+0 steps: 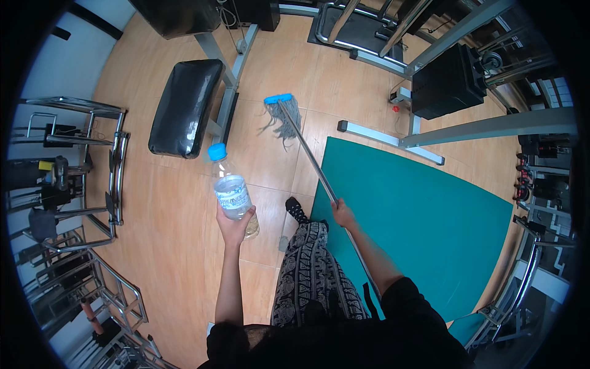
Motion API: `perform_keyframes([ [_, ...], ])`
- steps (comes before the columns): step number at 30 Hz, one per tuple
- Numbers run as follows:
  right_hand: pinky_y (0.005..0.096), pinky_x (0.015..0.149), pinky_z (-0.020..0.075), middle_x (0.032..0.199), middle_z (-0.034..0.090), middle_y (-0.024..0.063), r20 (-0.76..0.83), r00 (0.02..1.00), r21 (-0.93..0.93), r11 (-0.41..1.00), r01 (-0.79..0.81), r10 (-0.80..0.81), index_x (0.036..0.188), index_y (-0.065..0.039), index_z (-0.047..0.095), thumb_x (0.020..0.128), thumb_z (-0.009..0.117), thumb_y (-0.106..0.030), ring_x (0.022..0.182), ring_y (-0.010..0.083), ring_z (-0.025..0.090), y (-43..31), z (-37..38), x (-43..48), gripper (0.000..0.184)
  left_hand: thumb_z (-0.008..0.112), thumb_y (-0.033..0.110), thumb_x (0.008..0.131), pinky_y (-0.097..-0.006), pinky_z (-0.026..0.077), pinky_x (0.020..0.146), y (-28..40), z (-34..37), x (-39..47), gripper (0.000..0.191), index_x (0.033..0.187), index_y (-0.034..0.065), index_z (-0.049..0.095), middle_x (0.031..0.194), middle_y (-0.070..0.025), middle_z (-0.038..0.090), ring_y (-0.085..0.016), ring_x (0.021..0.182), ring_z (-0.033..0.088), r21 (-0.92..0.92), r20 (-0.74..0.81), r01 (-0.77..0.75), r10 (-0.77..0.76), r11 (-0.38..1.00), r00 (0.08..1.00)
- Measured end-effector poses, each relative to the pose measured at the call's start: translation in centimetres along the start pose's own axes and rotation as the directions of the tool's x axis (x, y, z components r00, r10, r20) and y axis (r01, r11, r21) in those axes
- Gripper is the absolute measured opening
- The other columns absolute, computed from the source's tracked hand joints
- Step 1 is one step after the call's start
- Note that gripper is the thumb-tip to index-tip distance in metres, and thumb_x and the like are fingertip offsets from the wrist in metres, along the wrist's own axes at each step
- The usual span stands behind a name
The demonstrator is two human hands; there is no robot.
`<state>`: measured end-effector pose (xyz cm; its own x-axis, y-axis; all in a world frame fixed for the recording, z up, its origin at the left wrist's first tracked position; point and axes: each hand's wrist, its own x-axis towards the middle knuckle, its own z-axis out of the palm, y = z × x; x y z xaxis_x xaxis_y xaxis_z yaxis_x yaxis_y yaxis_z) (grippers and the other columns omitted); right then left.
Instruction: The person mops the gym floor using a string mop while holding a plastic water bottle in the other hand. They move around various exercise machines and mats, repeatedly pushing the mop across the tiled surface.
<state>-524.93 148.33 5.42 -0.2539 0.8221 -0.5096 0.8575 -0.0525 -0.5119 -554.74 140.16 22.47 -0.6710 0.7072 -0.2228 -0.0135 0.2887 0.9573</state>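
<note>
My left hand (234, 227) grips a clear plastic water bottle (233, 193) around its lower half. The bottle has a blue cap and a printed label, and it tilts slightly to the left. In my right hand (343, 214) is the metal handle of a string mop (313, 161), which slants down and away from me. Grey mop strands (286, 122) hang from a blue plastic head (278, 98) over the wood-look tiles. My fingers hide a short stretch of the handle.
A green mat (415, 217) covers the floor on the right. Ahead to the left is a black padded bench seat (186, 108); a grey machine frame (484, 129) with a weight stack (447, 83) stands right. Chrome racks (117, 180) line the left wall. A treadmill-like platform (355, 34) lies far ahead.
</note>
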Motion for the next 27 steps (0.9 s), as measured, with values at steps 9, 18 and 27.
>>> perform_keyframes([
  [9,0.0505,0.072,0.0392,0.088,0.052,0.0318,0.259,0.925,-0.027,0.960,-0.280,0.278,0.111,0.000,0.033,0.086,0.032,-0.045,0.084,0.0477,0.049,2.1,-4.2,-11.3,0.051,0.072,0.036,0.049,-0.0353,0.045,0.076,6.5,3.4,15.9,0.065,0.099,-0.0007,0.053,0.091,-0.0185,0.059,-0.029,0.085,0.058,0.744,0.327,-0.164,-0.139,0.648,0.935],
  [18,0.0449,0.054,0.0418,0.064,0.055,0.0207,0.459,0.731,0.172,0.757,-0.631,0.505,0.120,-0.015,0.038,0.083,0.047,-0.028,0.063,0.0397,0.055,3.4,-10.8,-27.2,0.040,0.069,0.041,0.044,-0.0352,0.045,0.079,9.3,7.9,24.1,0.073,0.104,0.0032,0.053,0.098,-0.0168,0.058,-0.028,0.092,0.056,0.932,0.281,-0.177,-0.323,0.318,0.903],
  [27,0.0446,0.059,0.0438,0.088,0.057,0.0212,0.257,0.943,0.028,0.974,-0.227,0.212,0.125,-0.024,0.035,0.088,0.038,-0.020,0.073,0.0404,0.054,-3.4,-5.3,-9.4,0.038,0.073,0.035,0.053,-0.0352,0.045,0.075,4.5,7.0,20.5,0.060,0.097,0.0010,0.049,0.092,-0.0155,0.059,-0.028,0.086,0.058,0.704,0.138,-0.081,-0.024,0.706,0.990],
])
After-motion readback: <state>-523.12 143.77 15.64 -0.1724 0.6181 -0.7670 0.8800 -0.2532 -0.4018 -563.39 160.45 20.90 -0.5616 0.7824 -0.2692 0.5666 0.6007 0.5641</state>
